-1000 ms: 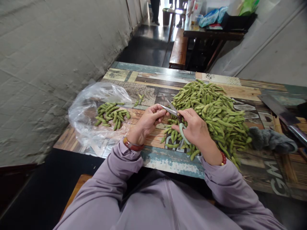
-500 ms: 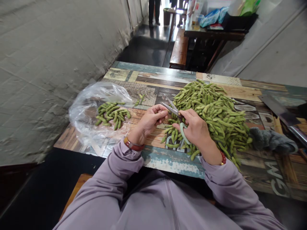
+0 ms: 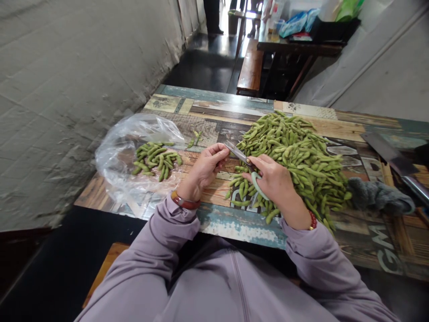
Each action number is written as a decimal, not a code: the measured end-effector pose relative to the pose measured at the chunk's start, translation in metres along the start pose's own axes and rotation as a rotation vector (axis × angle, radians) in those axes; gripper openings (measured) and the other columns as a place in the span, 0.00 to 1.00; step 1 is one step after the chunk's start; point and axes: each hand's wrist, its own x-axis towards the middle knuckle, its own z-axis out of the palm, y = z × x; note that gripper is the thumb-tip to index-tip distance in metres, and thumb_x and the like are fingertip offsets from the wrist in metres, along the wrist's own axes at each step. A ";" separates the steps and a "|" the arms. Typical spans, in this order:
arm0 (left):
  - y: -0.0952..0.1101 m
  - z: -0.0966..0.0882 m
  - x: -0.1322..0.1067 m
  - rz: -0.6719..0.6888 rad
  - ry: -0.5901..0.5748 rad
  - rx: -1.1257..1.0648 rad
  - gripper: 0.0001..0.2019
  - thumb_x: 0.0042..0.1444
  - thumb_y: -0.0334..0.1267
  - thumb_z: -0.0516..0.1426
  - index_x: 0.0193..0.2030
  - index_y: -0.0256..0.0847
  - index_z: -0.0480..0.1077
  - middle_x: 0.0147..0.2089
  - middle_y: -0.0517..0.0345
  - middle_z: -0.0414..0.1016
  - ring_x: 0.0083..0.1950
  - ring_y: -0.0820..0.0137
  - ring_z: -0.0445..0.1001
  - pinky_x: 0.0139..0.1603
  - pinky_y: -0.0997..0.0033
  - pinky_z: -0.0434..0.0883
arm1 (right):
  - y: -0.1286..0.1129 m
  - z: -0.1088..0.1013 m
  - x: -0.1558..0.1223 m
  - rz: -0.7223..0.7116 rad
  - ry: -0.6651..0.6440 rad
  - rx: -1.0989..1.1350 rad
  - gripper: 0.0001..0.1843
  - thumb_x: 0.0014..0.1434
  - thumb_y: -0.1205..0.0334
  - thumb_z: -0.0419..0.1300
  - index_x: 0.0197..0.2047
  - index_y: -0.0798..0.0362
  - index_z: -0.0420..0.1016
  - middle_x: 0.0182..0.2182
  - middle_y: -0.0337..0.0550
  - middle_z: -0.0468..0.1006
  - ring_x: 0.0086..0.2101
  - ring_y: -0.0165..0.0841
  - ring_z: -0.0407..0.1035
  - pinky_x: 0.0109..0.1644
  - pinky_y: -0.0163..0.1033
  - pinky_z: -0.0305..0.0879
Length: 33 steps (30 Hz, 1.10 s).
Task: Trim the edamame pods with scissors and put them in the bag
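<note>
My right hand (image 3: 273,179) is closed round the pale green handles of a pair of scissors (image 3: 238,154), whose blades point left and lie nearly together. The tips reach the fingertips of my left hand (image 3: 209,165). That hand is pinched closed, and whatever sits between its thumb and fingers is hidden. Beside and behind my right hand spreads a large heap of green soybean pods (image 3: 291,147). To the left, a smaller group of pods (image 3: 162,156) lies on a clear plastic bag (image 3: 115,152). A few scraps of pod (image 3: 196,139) rest between the two.
The patterned wooden table (image 3: 217,219) carries a grey cloth (image 3: 380,197) and a cleaver (image 3: 389,152) on the right. A wall (image 3: 83,89) borders the left side. Beyond stand a bench (image 3: 250,67), another table (image 3: 298,47) with packages, and a person's dark-clothed legs (image 3: 212,15).
The scissor blades have closed from an open spread. My left hand has shifted slightly up and left, its fingertips at the blade tips. The person's legs in the background have moved.
</note>
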 end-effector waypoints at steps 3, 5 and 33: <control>0.001 -0.001 0.002 0.001 0.031 -0.032 0.13 0.48 0.38 0.68 0.30 0.37 0.68 0.25 0.66 0.63 0.21 0.83 0.58 0.19 0.82 0.54 | 0.003 0.000 0.000 -0.008 0.014 0.004 0.16 0.63 0.57 0.61 0.52 0.50 0.76 0.43 0.47 0.80 0.40 0.41 0.75 0.39 0.40 0.68; 0.002 -0.001 0.003 -0.013 0.061 -0.082 0.12 0.50 0.37 0.66 0.29 0.38 0.65 0.25 0.65 0.64 0.21 0.83 0.60 0.18 0.82 0.53 | 0.005 0.000 0.001 0.002 0.047 0.018 0.16 0.63 0.56 0.61 0.53 0.50 0.76 0.44 0.48 0.79 0.41 0.42 0.75 0.40 0.42 0.69; -0.023 -0.004 0.009 0.440 -0.091 1.122 0.06 0.50 0.25 0.58 0.30 0.40 0.71 0.35 0.54 0.70 0.40 0.64 0.69 0.43 0.66 0.66 | 0.001 -0.003 0.001 0.046 0.136 0.021 0.16 0.64 0.58 0.59 0.54 0.50 0.75 0.44 0.49 0.80 0.43 0.43 0.76 0.42 0.44 0.71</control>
